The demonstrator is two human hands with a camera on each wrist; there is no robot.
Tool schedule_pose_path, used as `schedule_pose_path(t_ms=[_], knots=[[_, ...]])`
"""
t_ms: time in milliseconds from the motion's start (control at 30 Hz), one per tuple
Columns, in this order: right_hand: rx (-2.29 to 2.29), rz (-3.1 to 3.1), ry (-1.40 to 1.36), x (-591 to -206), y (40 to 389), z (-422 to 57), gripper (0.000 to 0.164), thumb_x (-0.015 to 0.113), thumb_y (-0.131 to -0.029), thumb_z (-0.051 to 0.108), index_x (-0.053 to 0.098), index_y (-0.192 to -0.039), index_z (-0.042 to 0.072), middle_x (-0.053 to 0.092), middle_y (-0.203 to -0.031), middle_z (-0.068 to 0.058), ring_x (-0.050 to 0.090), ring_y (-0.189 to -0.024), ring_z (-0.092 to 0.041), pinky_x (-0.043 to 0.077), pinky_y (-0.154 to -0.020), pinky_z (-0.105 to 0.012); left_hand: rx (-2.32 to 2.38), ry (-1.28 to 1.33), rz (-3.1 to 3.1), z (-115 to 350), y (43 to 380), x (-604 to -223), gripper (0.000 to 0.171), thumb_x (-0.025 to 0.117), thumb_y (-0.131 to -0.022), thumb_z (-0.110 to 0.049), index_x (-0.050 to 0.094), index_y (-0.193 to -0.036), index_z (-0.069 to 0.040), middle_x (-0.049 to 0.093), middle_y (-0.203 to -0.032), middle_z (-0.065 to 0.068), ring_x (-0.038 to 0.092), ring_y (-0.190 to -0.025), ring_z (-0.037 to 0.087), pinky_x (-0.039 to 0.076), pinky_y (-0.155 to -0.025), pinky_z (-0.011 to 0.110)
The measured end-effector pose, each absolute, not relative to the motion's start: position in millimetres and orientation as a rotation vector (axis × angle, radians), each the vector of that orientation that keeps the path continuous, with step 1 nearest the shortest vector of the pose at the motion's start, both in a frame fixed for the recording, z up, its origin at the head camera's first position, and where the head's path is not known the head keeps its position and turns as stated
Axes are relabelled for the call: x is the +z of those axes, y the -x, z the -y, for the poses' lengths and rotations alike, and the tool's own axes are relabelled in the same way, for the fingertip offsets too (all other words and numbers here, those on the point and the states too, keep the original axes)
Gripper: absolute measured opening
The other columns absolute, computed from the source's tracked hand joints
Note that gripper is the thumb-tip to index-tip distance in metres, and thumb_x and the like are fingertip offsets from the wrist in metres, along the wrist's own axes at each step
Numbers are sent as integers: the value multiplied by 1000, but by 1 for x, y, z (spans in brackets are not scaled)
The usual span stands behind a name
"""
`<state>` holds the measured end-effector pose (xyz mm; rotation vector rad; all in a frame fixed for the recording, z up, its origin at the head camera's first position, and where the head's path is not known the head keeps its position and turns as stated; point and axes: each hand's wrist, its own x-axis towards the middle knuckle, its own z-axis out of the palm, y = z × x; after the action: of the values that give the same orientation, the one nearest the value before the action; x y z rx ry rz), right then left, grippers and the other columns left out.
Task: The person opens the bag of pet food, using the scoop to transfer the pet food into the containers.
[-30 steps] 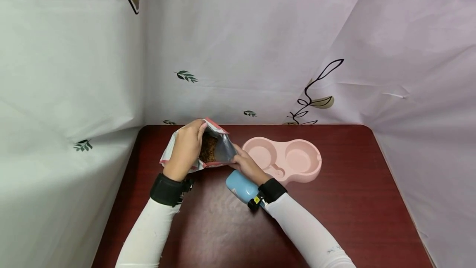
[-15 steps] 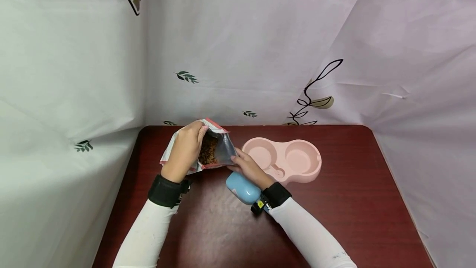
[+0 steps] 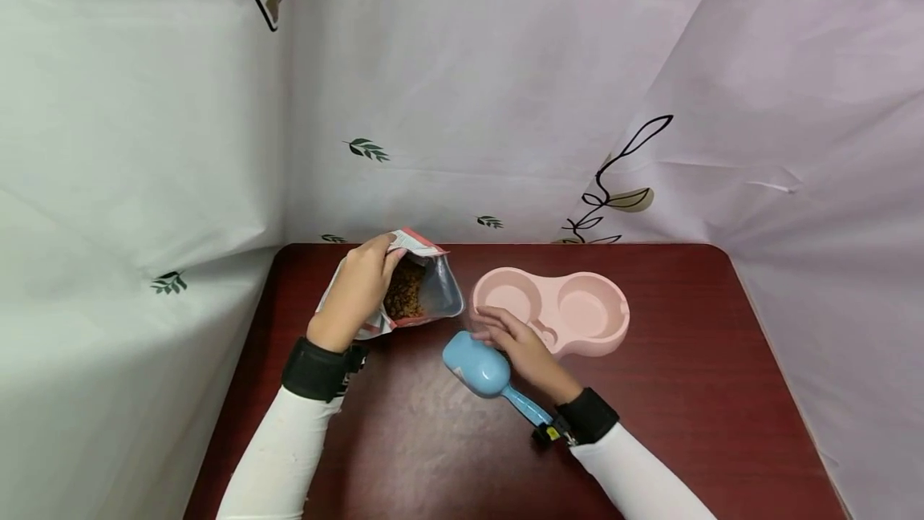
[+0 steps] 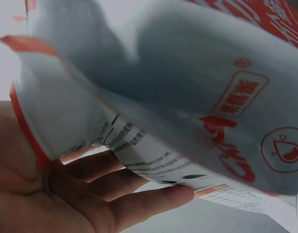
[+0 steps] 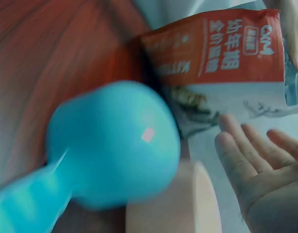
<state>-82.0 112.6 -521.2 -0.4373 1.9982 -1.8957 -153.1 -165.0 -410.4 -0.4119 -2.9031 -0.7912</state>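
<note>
An opened pet food bag (image 3: pixel 446 295), white and red with a silvery lining, leans at the table's back left with brown kibble (image 3: pixel 404 289) visible inside. My left hand (image 3: pixel 357 287) grips the bag's upper edge; in the left wrist view its fingers reach behind the white panel of the bag (image 4: pixel 114 131). Apart from the bag, my right hand (image 3: pixel 530 353) hovers with extended fingers and nothing in it. Below that hand a blue scoop (image 3: pixel 480 366) lies on the table, its handle running toward the right wrist. The right wrist view shows the scoop (image 5: pixel 114 141) blurred and the bag's red front (image 5: pixel 212 48).
A pink double bowl (image 3: pixel 550 295) stands right of the bag, partly behind my right hand. The dark red table (image 3: pixel 693 392) ends at a white patterned curtain (image 3: pixel 447 103) at the back and sides.
My right hand has let go of the bag's right edge and moved right and toward me, uncovering the scoop's handle. The left hand keeps its hold on the bag.
</note>
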Motion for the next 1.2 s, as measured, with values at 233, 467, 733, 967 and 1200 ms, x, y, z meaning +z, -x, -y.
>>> schedule_pose_path(t_ms=[233,467,733,967,1200], knots=[[-1715,-2299,608,-539,47,-155,25,49,-107,1,68,-122,-8,76,-108,-21,75,-90,-33,61,-80,-32,-830,391,2932,170,155,-409,42,55,-109,-24,59,-141,2,65,-137,23,67,-120,40,56,-94,53],[-1183,-2709,721,-556,24,-183,11,67,-97,3,74,-102,9,75,-91,2,68,-83,-6,56,-73,-25,-902,377,2983,174,157,-407,40,51,-110,-22,57,-144,-2,63,-141,21,65,-124,38,55,-93,54],[-679,-2870,611,-575,10,-180,44,84,-84,43,67,-112,14,56,-95,7,52,-84,-7,49,-71,-30,-947,375,3022,177,157,-408,42,44,-113,-23,51,-150,-4,63,-140,23,70,-96,33,51,-74,45],[-640,-2901,673,-582,13,-165,56,88,-77,48,66,-116,14,55,-98,6,52,-84,-9,50,-71,-30,-936,347,3013,175,157,-410,42,44,-113,-24,53,-149,-5,64,-138,23,70,-97,32,50,-75,45],[-613,-2890,713,-586,14,-157,59,89,-76,47,64,-119,15,48,-95,8,45,-82,-7,46,-70,-27,-939,340,3009,175,157,-410,42,43,-113,-25,53,-149,-5,64,-139,23,70,-103,34,50,-78,46]])
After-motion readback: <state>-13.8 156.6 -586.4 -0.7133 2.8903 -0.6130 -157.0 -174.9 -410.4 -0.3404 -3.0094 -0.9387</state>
